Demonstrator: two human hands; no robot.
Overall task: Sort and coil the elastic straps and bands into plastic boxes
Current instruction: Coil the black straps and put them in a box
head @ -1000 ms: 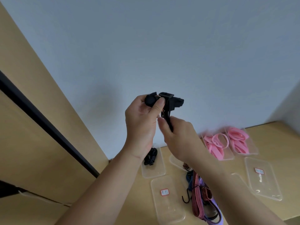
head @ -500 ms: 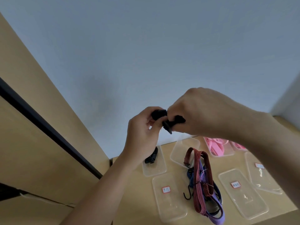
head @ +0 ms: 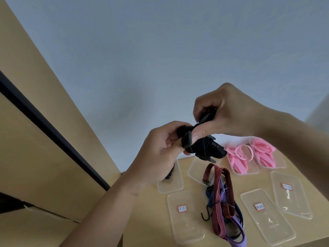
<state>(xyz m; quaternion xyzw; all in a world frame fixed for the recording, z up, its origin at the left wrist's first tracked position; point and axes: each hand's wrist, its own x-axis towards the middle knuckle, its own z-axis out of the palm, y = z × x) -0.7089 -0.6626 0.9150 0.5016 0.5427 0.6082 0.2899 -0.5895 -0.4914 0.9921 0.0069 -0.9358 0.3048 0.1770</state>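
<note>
Right hand (head: 231,113) rose, gripping black strap (head: 204,148); labels (head: 182,208) illegible

Bare forearms (head: 110,207) lead to the left hand (head: 160,152) and right hand (head: 229,111).

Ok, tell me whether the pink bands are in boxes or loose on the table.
In boxes. The pink bands fill two clear boxes side by side; none shows loose outside them.

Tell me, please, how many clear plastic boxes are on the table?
7 boxes: two with pink bands back right, one with a black strap back left, one behind the cord pile, three labelled nearer. Hands may hide others.
</note>
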